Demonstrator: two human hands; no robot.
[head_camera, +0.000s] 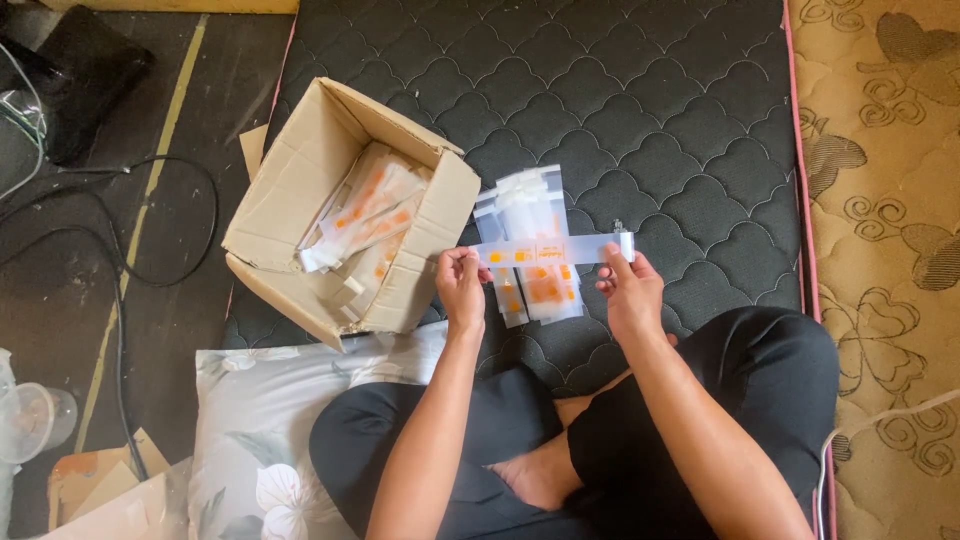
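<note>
Long clear plastic packet with orange print (548, 251), held flat and sideways between both hands over the dark quilted mattress (660, 110), left hand (462, 290) pinching the 9 o'clock end with fingers closed, right hand (630, 292) pinching the 3 o'clock end near a small white cap. Small pile of same clear packets (530, 205) lying just past it at 12 o'clock. Many more waiting in the open brown cardboard box (300, 180) at 10 o'clock, so probably early, with lots left.
</note>
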